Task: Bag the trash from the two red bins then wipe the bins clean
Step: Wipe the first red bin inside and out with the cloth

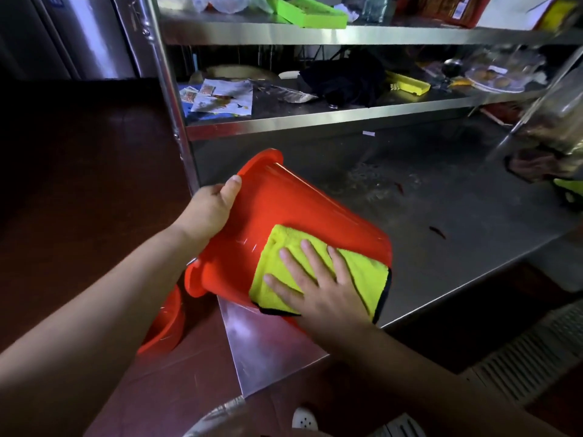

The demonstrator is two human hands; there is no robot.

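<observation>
Beside the table, the left hand grips the bin, fingers hidden; the flat right hand presses the cloth.

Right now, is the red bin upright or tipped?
Tipped: the red bin lies on its side on the steel table, rim toward the left hand.

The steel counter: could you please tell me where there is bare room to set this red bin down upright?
The steel counter is bare, though stained, right of the red bin, from the yellow cloth to the clutter at its far right edge. The lower shelf is crowded with papers and a black bundle; the upper shelf holds a green tray.
</observation>
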